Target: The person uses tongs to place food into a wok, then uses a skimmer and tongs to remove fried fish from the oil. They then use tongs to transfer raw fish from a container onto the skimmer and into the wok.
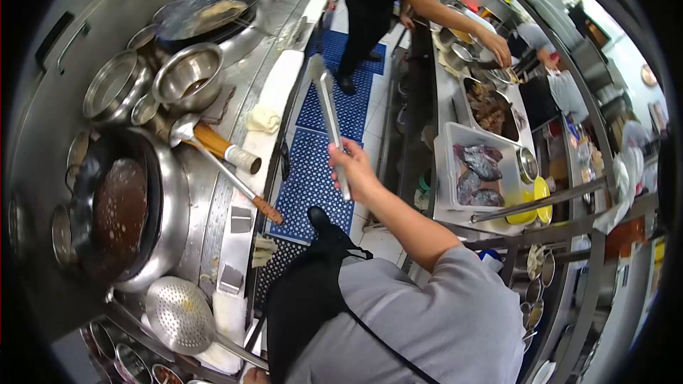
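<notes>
right hand [353, 166] fingers clamped on metal tongs [329, 114] over blue floor mat [313, 178]; left hand out of view; wok [117, 210] on stove's left edge

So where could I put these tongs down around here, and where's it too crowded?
Free patches: the steel ledge between the folded cloth and the wok station, and the blue floor mat aisle, good for passing a hand. Crowded: the bowls and ladles by the wok, and the right counter, filled by the meat tub. The right hand holds the tongs.
</notes>
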Demonstrator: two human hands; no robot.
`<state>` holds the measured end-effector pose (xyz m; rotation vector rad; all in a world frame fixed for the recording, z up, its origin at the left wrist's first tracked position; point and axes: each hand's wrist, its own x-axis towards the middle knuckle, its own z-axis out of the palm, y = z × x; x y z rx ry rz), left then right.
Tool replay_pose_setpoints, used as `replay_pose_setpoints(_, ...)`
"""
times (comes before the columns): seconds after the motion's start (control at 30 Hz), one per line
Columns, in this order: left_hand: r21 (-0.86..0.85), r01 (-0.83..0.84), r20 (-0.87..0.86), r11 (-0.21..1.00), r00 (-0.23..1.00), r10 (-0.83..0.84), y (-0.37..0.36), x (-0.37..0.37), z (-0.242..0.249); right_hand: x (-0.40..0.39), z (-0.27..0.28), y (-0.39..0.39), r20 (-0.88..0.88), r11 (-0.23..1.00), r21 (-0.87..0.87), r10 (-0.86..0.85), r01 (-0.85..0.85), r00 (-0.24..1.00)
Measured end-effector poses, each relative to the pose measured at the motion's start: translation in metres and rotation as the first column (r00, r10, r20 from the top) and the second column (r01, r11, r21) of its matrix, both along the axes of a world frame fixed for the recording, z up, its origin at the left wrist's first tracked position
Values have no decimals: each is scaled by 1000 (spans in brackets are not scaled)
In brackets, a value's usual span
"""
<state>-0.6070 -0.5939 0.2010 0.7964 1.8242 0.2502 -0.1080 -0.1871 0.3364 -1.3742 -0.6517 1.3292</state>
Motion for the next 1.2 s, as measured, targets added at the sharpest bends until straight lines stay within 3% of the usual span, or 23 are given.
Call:
replay_pose_setpoints(0.03,23,390,-278,921,887,-369,-2,-27,0,18,-2,2,18,998,4,-63,62,998)
replay_pose_setpoints(0.1,202,617,-658,761,661,-362,19,6,85,52,5,-7,49,988,44,-147,145,988)
replay_pose_setpoints(0.13,134,708,-621,694,606,-498,54,9,129,65,13,-16,56,984,31,-177,175,983)
replay_pose_setpoints(0.17,115,378,-415,919,859,-301,71,-3,135,76,21,-24,65,978,21,-207,206,976)
replay_pose_setpoints(0.23,208,227,-297,951,941,-160,117,22,182,93,23,-44,109,968,27,-249,248,962)
replay_pose_setpoints(0.3,306,225,-124,925,973,-195,160,53,217,105,25,-64,118,963,-18,-265,269,957)
replay_pose_setpoints(0.33,329,403,-188,854,914,-359,177,56,219,109,28,-76,107,966,-10,-257,260,961)
replay_pose_setpoints(0.37,342,448,-184,826,894,-409,192,64,218,115,31,-86,108,958,-7,-286,288,952)
replay_pose_setpoints(0.43,364,527,-175,768,848,-500,219,82,211,125,35,-105,112,941,-7,-336,338,935)
replay_pose_setpoints(0.5,361,474,-115,804,878,-465,236,109,207,145,41,-122,98,907,21,-421,421,902)
replay_pose_setpoints(0.57,377,489,-98,786,865,-492,251,127,200,175,60,-136,167,864,56,-502,500,849)
replay_pose_setpoints(0.63,414,569,-130,711,809,-573,261,136,195,226,76,-147,507,844,64,-487,533,711)
replay_pose_setpoints(0.67,393,572,-140,720,811,-568,265,143,198,264,81,-153,866,837,77,-326,542,381)
replay_pose_setpoints(0.7,385,586,-154,713,802,-577,269,147,199,299,86,-155,996,835,95,-80,542,-50)
replay_pose_setpoints(0.77,370,610,-182,700,787,-589,275,155,202,313,141,-144,950,685,-90,278,723,-145)
replay_pose_setpoints(0.83,356,605,-219,712,795,-566,280,165,204,361,165,-132,883,681,-139,414,719,-222)
replay_pose_setpoints(0.9,364,615,-263,699,788,-557,285,173,205,403,188,-114,834,666,-246,516,704,-197)
replay_pose_setpoints(0.97,390,639,-315,663,769,-556,289,181,204,429,204,-94,767,674,-268,582,689,-271)
replay_pose_setpoints(1.2,351,594,-320,724,803,-503,301,214,209,475,213,-28,618,654,-367,703,662,-352)
